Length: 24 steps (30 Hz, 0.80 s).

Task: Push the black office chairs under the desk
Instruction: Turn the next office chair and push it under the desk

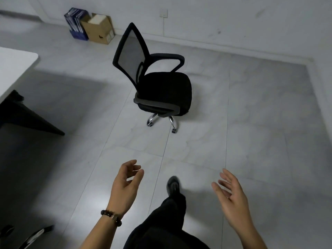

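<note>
Pale tiled floor (251,108), meeting a white wall (215,18) along the far side.

A desk (16,63) stands at the left edge: white top, black slanted leg beneath it, shadow under the top.

One black office chair (161,88) stands on open floor at centre, well apart from the desk and not under it. Its mesh backrest is on the desk side and rises upright, the tall axis leaning slightly up-left in the view. The seat and both armrests extend rightward, so the chair faces away from the desk. Chrome base legs and castors show below the seat.

Against the wall behind the chair, a cardboard box (99,30) touches a blue file holder (76,24).

The right hand (231,193) is raised, fingers straight and spread, grasping nothing. The left hand (126,184) is raised, fingers loosely curled, grasping nothing. Both are well short of the chair.

A dark shoe (173,184) is on the floor between the hands.

Bead bracelet (111,217) on the left wrist.
</note>
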### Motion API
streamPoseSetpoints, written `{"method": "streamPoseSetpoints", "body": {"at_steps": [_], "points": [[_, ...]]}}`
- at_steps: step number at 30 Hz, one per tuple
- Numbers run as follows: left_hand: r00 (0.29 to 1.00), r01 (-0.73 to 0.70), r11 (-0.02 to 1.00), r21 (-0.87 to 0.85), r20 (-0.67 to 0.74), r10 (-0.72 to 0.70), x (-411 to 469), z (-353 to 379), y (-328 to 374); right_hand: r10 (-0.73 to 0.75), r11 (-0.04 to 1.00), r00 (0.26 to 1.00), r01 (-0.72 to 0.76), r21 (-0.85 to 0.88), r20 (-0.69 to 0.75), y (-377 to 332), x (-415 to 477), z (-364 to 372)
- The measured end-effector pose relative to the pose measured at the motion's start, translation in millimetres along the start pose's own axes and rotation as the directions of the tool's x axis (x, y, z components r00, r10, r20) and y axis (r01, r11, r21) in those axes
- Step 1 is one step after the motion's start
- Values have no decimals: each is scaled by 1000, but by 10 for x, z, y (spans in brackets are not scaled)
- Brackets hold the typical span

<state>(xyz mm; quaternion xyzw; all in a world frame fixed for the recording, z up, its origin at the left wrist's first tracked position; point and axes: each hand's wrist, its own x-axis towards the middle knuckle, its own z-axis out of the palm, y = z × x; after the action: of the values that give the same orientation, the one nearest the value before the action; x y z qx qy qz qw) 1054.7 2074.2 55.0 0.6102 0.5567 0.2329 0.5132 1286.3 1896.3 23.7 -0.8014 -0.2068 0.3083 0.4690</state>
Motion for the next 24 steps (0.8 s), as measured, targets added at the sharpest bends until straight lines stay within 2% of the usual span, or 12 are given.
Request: {"method": "streamPoseSetpoints", "body": {"at_steps": [3,10,15,20,24], "points": [[999,23,1000,-20,-43,-24,741,311,398,-5,999,999,7,-41,33,-250,819,-124],[994,-81,997,9,-80,81,1985,652,1474,-119,992,990,122,-43,74,-1154,2436,-277],[982,-44,998,42,-184,51,2819,911,1775,-142,988,970,152,-37,196,-1500,3630,-71],[933,102,994,-41,-342,-110,3443,1176,1860,-150,972,892,212,-102,426,-1827,4737,239],[904,142,990,-1,-408,-130,3848,1133,2049,-157,949,792,286,-132,590,-2324,5466,591]]}}
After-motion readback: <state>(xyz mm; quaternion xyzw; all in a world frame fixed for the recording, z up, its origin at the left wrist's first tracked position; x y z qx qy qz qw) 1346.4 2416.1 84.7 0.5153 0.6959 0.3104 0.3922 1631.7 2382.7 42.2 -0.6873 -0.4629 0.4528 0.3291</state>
